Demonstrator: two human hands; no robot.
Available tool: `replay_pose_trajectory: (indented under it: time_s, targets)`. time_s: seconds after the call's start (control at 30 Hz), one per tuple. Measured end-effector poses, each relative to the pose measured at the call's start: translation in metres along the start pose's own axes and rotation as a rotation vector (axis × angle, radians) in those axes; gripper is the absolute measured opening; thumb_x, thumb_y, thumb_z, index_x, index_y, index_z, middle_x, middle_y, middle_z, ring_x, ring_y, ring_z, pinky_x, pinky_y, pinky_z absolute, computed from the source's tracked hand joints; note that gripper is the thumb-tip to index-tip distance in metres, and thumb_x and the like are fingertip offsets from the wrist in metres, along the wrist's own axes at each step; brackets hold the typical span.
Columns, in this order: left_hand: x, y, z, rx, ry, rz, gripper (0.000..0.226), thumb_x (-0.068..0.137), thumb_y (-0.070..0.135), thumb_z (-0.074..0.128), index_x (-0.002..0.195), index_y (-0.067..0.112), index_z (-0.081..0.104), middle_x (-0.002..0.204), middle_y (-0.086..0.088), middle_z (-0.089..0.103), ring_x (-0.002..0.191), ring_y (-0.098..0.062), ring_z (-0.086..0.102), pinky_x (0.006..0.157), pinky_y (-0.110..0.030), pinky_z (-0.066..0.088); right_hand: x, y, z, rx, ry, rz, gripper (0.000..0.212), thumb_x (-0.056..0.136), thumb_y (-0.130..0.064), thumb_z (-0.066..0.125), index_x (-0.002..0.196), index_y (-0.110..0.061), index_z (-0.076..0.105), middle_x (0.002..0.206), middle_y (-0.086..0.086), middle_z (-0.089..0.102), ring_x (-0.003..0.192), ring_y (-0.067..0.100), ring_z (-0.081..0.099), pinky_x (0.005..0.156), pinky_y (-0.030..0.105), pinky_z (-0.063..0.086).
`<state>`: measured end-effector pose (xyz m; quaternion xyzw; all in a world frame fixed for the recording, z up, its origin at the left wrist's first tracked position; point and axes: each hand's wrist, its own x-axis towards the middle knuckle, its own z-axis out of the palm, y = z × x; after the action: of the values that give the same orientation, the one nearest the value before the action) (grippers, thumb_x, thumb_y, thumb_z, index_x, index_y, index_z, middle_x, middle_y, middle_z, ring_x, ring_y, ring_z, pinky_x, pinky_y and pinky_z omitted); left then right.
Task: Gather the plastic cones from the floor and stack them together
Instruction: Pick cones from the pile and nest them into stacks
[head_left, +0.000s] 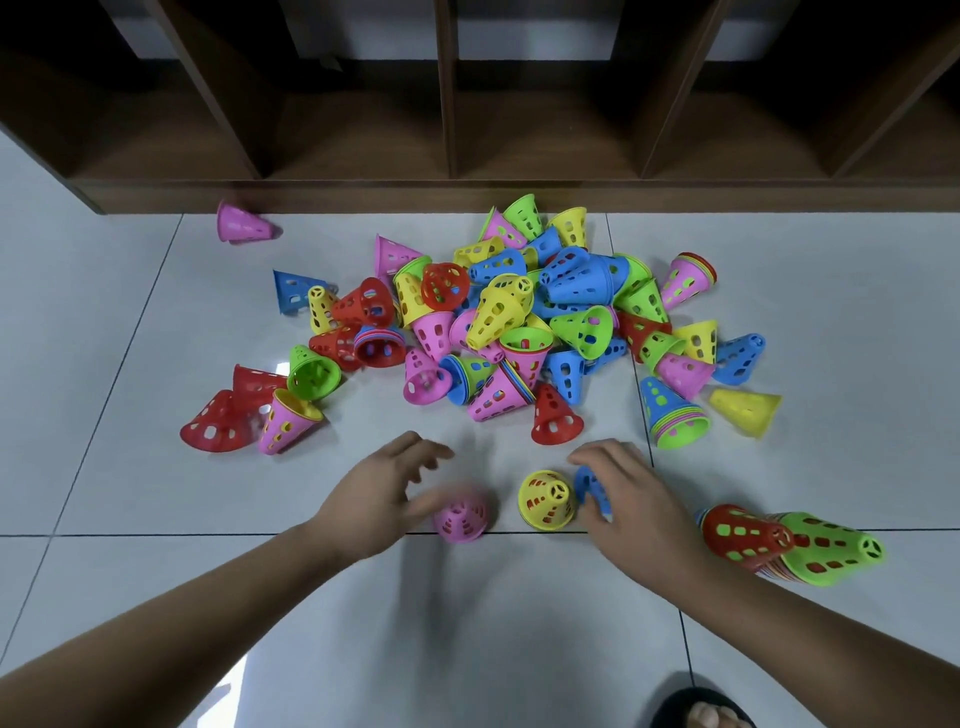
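- Nearest, the left hand (382, 486) hovers spread and empty over a blurred pink cone (461, 514); the right hand (631, 496) curls around a blue cone (592, 488) beside an upright yellow cone (546, 500).
- At the right, two started stacks, red-topped (744, 535) and green-topped (826, 551), lie on the floor (467, 623).
- Beyond, the big pile (519, 322) remains, so most gathering looks undone.
- Farthest, one stray pink cone (243, 223) lies against the wooden shelf (363, 192).
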<state>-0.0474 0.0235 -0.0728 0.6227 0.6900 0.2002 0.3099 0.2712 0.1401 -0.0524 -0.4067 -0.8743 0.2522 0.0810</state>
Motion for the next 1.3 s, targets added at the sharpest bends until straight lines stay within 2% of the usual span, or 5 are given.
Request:
replay_pose_trajectory:
  time_s: [0.23, 0.43, 0.73, 0.93, 1.3]
  targets:
    - [-0.001, -0.073, -0.047, 0.169, 0.424, -0.244, 0.043, 0.088, 0.025, 0.085, 0.126, 0.024, 0.066, 0.119, 0.002, 0.059, 0.097, -0.022, 0.065, 0.083, -0.042, 0.057, -0.001, 0.034, 0.009, -0.159, 0.050, 0.168, 0.035, 0.094, -0.043, 0.068, 0.122, -0.020, 0.067, 0.123, -0.001, 0.056, 0.106, 0.025, 0.058, 0.089, 0.045, 0.055]
    - [-0.018, -0.103, -0.066, 0.211, 0.587, -0.417, 0.076, 0.076, 0.049, 0.093, 0.138, 0.025, 0.057, 0.134, -0.008, 0.054, 0.121, -0.033, 0.049, 0.095, -0.049, 0.048, 0.007, 0.034, 0.013, -0.090, -0.073, 0.367, 0.048, 0.094, -0.059, 0.059, 0.129, -0.026, 0.060, 0.126, -0.001, 0.054, 0.107, 0.029, 0.063, 0.084, 0.042, 0.057]
    - [-0.022, -0.108, -0.050, 0.078, 0.381, -0.406, 0.072, 0.080, 0.063, 0.084, 0.140, 0.039, 0.051, 0.114, 0.005, 0.070, 0.094, -0.021, 0.069, 0.073, -0.044, 0.060, 0.022, 0.035, 0.010, 0.116, -0.199, 0.539, 0.046, 0.095, -0.070, 0.054, 0.117, -0.031, 0.069, 0.113, 0.001, 0.058, 0.096, 0.023, 0.059, 0.080, 0.032, 0.046]
    - [-0.026, -0.089, -0.047, 0.070, 0.322, -0.307, 0.066, 0.081, 0.041, 0.090, 0.135, 0.028, 0.055, 0.104, 0.007, 0.078, 0.087, -0.020, 0.072, 0.073, -0.042, 0.059, 0.031, 0.037, 0.015, 0.160, -0.220, 0.645, 0.034, 0.092, -0.043, 0.072, 0.122, -0.031, 0.060, 0.115, 0.007, 0.054, 0.093, 0.023, 0.062, 0.069, 0.031, 0.049]
    - [-0.011, -0.052, -0.050, 0.141, 0.283, -0.002, 0.044, 0.074, 0.039, 0.096, 0.112, 0.029, 0.076, 0.099, 0.016, 0.065, 0.086, -0.002, 0.061, 0.071, -0.016, 0.048, 0.026, 0.032, -0.023, 0.386, 0.114, 0.515, 0.014, 0.093, -0.024, 0.072, 0.096, -0.038, 0.070, 0.085, -0.009, 0.073, 0.073, 0.015, 0.074, 0.076, 0.043, 0.062]
